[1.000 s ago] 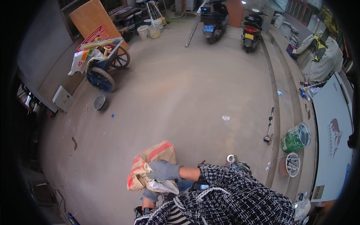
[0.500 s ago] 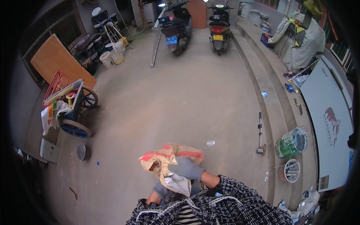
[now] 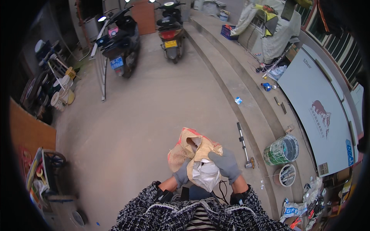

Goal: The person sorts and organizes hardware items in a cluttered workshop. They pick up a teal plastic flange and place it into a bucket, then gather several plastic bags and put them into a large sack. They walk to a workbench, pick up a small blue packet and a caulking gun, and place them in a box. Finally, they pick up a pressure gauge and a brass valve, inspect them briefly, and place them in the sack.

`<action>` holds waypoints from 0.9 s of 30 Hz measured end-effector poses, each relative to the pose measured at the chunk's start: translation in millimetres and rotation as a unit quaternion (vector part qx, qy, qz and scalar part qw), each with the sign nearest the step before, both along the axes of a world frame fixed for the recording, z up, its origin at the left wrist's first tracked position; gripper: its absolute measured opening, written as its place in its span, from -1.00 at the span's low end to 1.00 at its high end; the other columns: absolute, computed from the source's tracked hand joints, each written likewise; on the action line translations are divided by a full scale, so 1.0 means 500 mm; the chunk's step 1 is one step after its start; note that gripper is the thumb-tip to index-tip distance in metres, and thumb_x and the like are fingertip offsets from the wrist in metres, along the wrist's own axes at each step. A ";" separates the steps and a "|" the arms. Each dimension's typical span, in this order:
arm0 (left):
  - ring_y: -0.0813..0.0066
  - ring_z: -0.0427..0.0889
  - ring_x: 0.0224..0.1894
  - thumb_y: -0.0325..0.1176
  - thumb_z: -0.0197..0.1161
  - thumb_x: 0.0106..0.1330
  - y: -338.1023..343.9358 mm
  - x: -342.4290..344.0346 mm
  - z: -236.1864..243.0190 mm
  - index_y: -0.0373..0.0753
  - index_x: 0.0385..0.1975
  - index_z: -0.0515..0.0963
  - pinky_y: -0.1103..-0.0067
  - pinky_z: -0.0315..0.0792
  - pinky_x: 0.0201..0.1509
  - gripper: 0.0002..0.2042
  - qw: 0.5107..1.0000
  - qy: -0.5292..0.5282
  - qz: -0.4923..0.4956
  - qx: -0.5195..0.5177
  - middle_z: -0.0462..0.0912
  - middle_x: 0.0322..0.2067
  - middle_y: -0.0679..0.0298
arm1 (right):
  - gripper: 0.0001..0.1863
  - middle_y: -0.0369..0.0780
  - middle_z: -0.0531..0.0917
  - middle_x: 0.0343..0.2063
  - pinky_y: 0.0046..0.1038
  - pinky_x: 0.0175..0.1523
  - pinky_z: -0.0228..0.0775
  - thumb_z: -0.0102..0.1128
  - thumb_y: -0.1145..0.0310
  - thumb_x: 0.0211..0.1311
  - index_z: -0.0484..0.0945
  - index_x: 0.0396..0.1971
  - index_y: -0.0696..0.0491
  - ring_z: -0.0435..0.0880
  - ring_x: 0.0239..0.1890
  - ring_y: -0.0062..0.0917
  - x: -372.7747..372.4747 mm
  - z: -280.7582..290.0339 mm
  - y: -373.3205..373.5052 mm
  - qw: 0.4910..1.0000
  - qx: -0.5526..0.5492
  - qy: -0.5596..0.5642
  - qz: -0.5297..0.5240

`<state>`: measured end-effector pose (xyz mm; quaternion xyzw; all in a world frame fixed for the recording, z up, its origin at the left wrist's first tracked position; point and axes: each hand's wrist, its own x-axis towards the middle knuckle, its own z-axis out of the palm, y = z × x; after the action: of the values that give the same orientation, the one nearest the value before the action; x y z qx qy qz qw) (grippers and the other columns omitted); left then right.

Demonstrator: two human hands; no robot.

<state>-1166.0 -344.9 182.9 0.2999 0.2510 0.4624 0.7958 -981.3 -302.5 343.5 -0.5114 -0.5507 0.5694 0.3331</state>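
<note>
A tan sack with red stripes hangs crumpled in front of my body, above the concrete floor. Its mouth gapes toward the far side, and a white inner lining spills over the near side. My left hand, in a grey glove, grips the sack low on its left; part of the fingers is tucked behind the folds. On the right edge, my right hand, also gloved in grey, is closed on the tan material by the white lining. What the sack contains, if anything, cannot be made out.
Concrete steps run along the right, bearing a green-stained bucket and a tool-filled pail. A long-handled tool lies beside them. Two scooters stand far off. A handcart is at the left.
My view has swung to the right. My right hand has moved from across the sack to its right edge, and the sack's mouth and white lining now show more.
</note>
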 end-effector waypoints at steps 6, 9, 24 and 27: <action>0.42 0.51 0.17 -0.27 0.07 0.44 0.407 0.065 0.036 -0.25 0.20 0.40 0.45 0.39 0.28 -0.62 0.973 0.111 -0.105 0.176 0.55 0.13 0.23 | -0.70 -0.23 0.69 -0.25 -0.54 -0.20 0.52 0.26 0.43 0.24 0.59 -0.07 0.26 0.64 -0.26 -0.64 0.086 0.016 0.311 0.992 -0.006 0.017 -0.122; 0.38 0.54 0.14 -0.14 -0.14 0.51 0.607 0.106 0.075 -0.25 0.18 0.41 0.44 0.37 0.32 -0.59 0.940 0.240 -0.107 0.217 0.57 0.11 0.22 | -0.76 -0.26 0.68 -0.28 -0.55 -0.22 0.52 0.25 0.45 0.23 0.61 -0.14 0.25 0.64 -0.29 -0.65 0.127 0.021 0.494 0.985 0.005 0.038 -0.167; 0.57 0.45 0.21 -0.51 0.15 0.37 1.588 0.289 0.058 -0.24 0.16 0.40 0.44 0.38 0.28 -0.64 0.960 -0.064 -0.262 -0.078 0.48 0.22 0.27 | -0.86 -0.28 0.69 -0.40 -0.52 -0.33 0.47 0.25 0.46 0.21 0.65 -0.30 0.22 0.63 -0.40 -0.64 0.222 0.110 1.402 0.932 0.011 -0.029 -0.362; 0.55 0.43 0.23 -0.40 0.08 0.43 1.772 0.252 0.060 -0.24 0.26 0.33 0.46 0.35 0.33 -0.60 0.962 -0.046 -0.268 0.033 0.44 0.25 0.25 | -0.82 -0.29 0.69 -0.38 -0.54 -0.30 0.46 0.28 0.43 0.22 0.66 -0.27 0.23 0.63 -0.36 -0.66 0.198 0.116 1.576 0.930 0.016 0.027 -0.366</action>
<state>-1039.9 541.0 212.7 0.3611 0.1091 0.2530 0.8909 -882.5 485.3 401.7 -0.6567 -0.3253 0.4127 0.5409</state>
